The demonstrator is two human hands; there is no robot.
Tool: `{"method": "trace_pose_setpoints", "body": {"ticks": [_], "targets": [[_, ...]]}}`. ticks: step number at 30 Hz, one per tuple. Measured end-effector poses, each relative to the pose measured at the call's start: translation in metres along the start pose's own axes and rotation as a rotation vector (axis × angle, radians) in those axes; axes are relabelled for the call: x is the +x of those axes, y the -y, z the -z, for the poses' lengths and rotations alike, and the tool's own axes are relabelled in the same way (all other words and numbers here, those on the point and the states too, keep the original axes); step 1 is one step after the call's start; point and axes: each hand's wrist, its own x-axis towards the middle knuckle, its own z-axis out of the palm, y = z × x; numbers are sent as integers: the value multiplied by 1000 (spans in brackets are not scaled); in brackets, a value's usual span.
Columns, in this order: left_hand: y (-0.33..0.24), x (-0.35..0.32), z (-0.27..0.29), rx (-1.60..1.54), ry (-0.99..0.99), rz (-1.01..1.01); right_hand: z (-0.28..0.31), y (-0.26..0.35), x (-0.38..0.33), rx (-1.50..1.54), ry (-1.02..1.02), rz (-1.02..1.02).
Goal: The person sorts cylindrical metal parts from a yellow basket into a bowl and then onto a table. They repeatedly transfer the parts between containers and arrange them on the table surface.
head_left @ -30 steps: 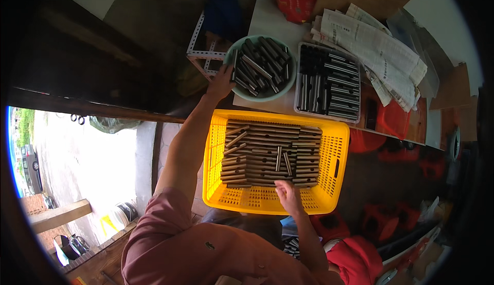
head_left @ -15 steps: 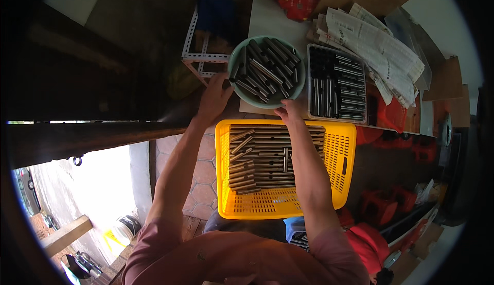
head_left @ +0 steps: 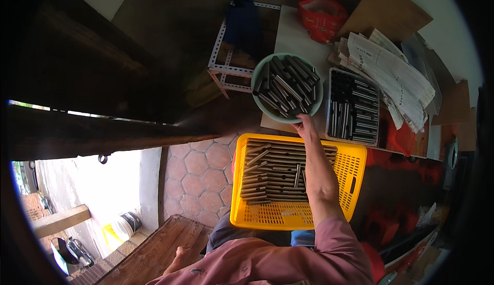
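Observation:
My right hand (head_left: pixel 305 124) grips the near rim of a round pale green basin (head_left: pixel 320 98), the thumb showing at the rim. Loose dark metal rods (head_left: pixel 288 87) fill the basin. My left hand (head_left: pixel 180 257) is low at the left, beside the brown wooden bench (head_left: pixel 154 254); its fingers are too small and foreshortened to read. Beneath my right forearm is a yellow plastic basket (head_left: pixel 272 222). Bronze-looking metal rods (head_left: pixel 280 164) with holes lie in rows inside it, and a short one rests across them.
A clear plastic box (head_left: pixel 353 107) of sorted metal rods stands right of the basin. Newspapers (head_left: pixel 391 74), a red bag (head_left: pixel 322 18) and cardboard (head_left: pixel 393 14) lie behind. A perforated metal frame (head_left: pixel 218 53) stands left of the basin, and a dark beam (head_left: pixel 128 135) juts in at left.
My left hand has let go of the basin's left side and come back down to the lower left. My right hand stays on the rim. The whole view has shifted.

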Motion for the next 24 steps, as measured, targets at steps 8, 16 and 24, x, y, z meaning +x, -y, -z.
{"method": "trace_pose_setpoints", "body": {"ticks": [8,16,24], "targets": [[-72,17,-30,-903,362,-106,-29,-7,-33,66,98,29],[-252,4,77,-713,182,-599,-10,-8,-186,17,130,105],[-244,64,86,-663,264,-594,76,-81,-361,131,-47,140]]}}
